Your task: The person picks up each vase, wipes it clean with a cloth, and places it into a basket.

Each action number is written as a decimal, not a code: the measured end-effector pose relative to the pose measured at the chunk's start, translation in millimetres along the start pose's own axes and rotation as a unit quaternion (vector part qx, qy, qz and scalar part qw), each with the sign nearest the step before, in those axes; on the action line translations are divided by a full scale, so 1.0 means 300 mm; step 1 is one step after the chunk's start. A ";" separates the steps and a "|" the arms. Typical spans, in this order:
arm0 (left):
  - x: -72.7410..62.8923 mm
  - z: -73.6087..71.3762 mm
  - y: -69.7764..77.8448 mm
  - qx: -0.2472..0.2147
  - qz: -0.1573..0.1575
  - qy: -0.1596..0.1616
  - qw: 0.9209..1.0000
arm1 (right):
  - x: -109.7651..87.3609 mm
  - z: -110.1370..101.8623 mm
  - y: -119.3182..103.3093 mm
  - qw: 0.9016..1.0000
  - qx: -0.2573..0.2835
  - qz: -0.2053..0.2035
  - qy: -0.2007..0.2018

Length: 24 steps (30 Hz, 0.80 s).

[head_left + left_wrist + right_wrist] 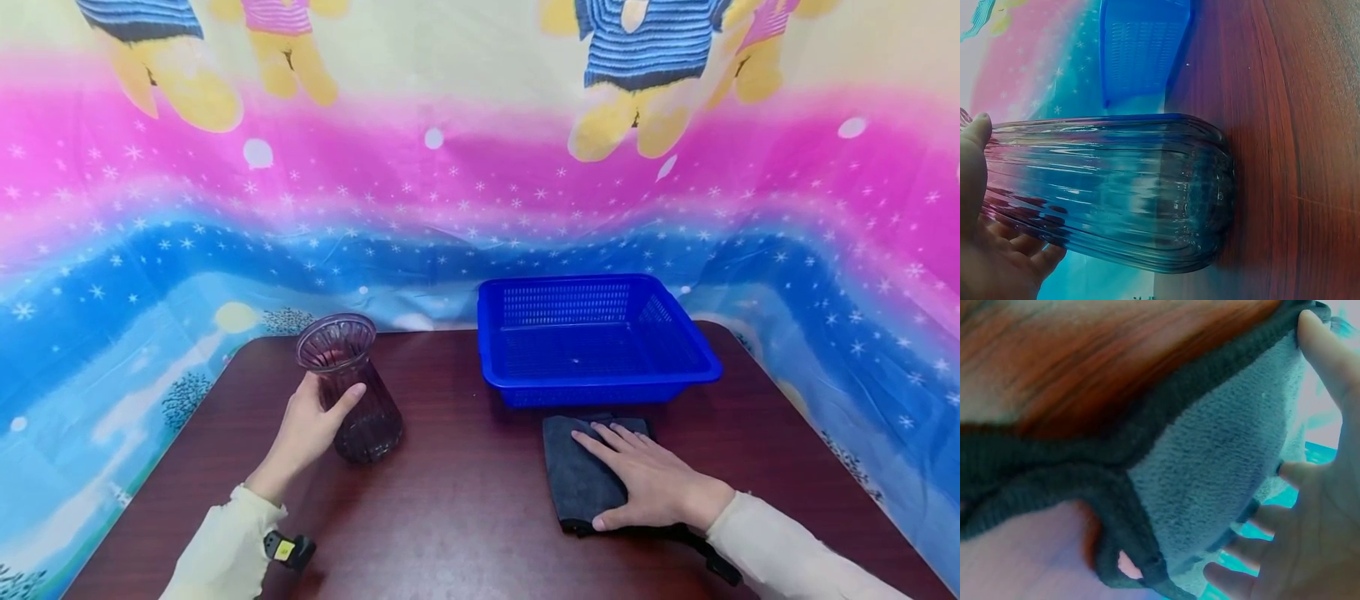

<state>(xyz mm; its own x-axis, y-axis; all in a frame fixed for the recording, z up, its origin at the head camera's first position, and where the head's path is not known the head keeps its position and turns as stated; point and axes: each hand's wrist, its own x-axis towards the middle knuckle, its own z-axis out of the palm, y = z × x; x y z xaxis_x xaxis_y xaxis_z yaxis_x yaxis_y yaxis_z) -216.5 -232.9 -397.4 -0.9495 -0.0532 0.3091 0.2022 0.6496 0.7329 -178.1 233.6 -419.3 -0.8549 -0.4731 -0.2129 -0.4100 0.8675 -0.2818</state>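
My left hand (303,433) grips a purple, clear ribbed glass vase (367,417) round its upper body, thumb on the near side. The vase has a flared, fluted rim and stands at the left of the table; in the left wrist view its ribbed body (1116,194) runs down to the wood. On the right, my right hand (660,483) rests flat with spread fingers on a folded dark grey cloth (577,467). Up close, the cloth (1216,456) has a fuzzy surface and a dark ribbed border with strap-like ends.
A blue plastic basket (600,375) with slotted walls stands behind the cloth, at the far right of the table. Both rest on a dark reddish-brown tabletop (450,517). A printed curtain (420,192) hangs close round the back and sides.
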 end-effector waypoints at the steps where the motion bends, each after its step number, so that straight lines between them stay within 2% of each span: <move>1: 0.000 0.000 0.000 -0.002 -0.001 -0.003 1.000 | 0.002 0.002 0.001 1.000 0.002 0.001 0.000; 8: 0.002 0.001 -0.005 -0.010 -0.004 -0.005 1.000 | 0.014 0.013 0.005 1.000 0.020 -0.006 0.016; 19: -0.001 0.009 -0.018 -0.018 0.002 0.006 1.000 | 0.042 0.016 0.027 0.996 0.043 -0.024 0.069; 24: -0.002 0.011 -0.014 -0.016 0.000 0.003 1.000 | 0.052 0.006 0.032 0.997 0.038 -0.026 0.061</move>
<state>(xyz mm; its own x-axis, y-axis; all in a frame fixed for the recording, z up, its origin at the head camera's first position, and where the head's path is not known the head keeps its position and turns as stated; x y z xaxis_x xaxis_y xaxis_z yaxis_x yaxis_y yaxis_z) -217.6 -233.1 -402.7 -0.9480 -0.0577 0.3129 0.2102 0.6244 0.7523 -194.7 234.2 -427.0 -0.8676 -0.4904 -0.0818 -0.4329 0.8260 -0.3610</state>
